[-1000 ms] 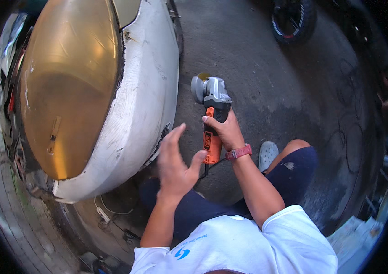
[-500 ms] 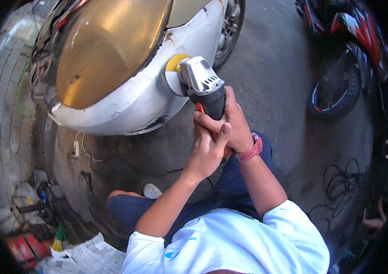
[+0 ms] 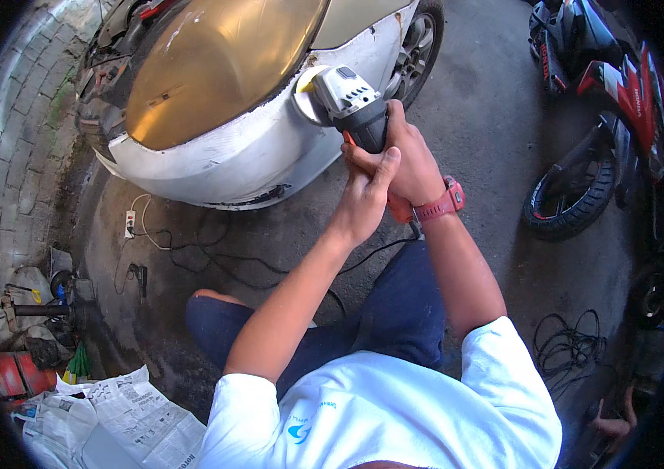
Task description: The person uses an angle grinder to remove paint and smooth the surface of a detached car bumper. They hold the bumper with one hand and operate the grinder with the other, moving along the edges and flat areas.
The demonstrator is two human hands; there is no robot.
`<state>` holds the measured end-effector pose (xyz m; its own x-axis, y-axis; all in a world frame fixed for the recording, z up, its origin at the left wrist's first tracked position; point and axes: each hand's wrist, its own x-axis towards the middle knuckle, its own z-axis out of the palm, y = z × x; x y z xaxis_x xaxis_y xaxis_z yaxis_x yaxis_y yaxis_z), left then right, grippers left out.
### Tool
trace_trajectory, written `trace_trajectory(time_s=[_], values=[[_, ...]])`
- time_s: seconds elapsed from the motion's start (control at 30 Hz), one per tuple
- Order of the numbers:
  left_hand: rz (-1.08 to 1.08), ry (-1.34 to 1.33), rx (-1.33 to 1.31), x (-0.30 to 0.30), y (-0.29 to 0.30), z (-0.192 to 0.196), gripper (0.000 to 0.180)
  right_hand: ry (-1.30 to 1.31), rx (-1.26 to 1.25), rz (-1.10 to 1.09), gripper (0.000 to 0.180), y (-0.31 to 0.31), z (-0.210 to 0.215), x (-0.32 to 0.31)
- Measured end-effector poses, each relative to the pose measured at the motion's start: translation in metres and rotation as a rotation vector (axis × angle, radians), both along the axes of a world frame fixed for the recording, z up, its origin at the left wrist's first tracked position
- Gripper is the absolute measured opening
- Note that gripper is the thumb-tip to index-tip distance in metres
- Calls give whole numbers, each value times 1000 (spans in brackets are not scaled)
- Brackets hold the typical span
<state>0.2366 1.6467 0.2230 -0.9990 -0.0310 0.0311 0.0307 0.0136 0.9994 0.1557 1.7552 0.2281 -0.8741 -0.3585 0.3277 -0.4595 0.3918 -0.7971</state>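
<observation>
An angle grinder (image 3: 352,95) with a grey head and dark body is held out in front of me. Its round metal guard (image 3: 306,108) and the edge of a yellow disc (image 3: 314,76) meet the white painted panel of a car body (image 3: 238,168); whether the disc presses on the paint I cannot tell. My right hand (image 3: 416,164) is wrapped round the grinder's body, a red watch on that wrist. Closed on the underside of the handle is my left hand (image 3: 363,195), its thumb lying against the right hand. An orange-red switch part (image 3: 349,138) shows beside the fingers.
A black cable (image 3: 269,266) crosses the floor to a white power strip (image 3: 130,224). At right stands a red motorcycle (image 3: 621,94) with a front wheel (image 3: 570,195), near a coiled cable (image 3: 570,344). Newspapers (image 3: 144,414) lie lower left, beside a red box (image 3: 15,374).
The grinder has moved up along the car panel and tilted, so less of the yellow disc shows. Both hands went with it, keeping their grip. The whole view has shifted slightly.
</observation>
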Motion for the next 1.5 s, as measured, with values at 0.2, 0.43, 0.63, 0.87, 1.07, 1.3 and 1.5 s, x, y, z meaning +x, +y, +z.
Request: trace_trajectory(time_s=[0.2, 0.43, 0.63, 0.87, 1.07, 1.3, 1.5], values=[[22, 67, 28, -5, 5, -6, 80, 12, 58, -20, 75, 2, 12, -4], [-7, 81, 56, -10, 2, -10, 71, 40, 86, -11, 77, 3, 15, -4], [15, 129, 54, -11, 3, -12, 74, 34, 71, -1, 75, 5, 18, -3], [-52, 68, 62, -8, -1, -14, 86, 51, 75, -3, 77, 4, 11, -6], [-67, 89, 38, -12, -3, -10, 92, 58, 45, -13, 75, 4, 10, -8], [-56, 87, 16, -13, -3, -5, 99, 31, 71, -15, 77, 5, 13, -12], [-51, 83, -75, -14, -7, -2, 104, 20, 18, -1, 77, 3, 10, -14]])
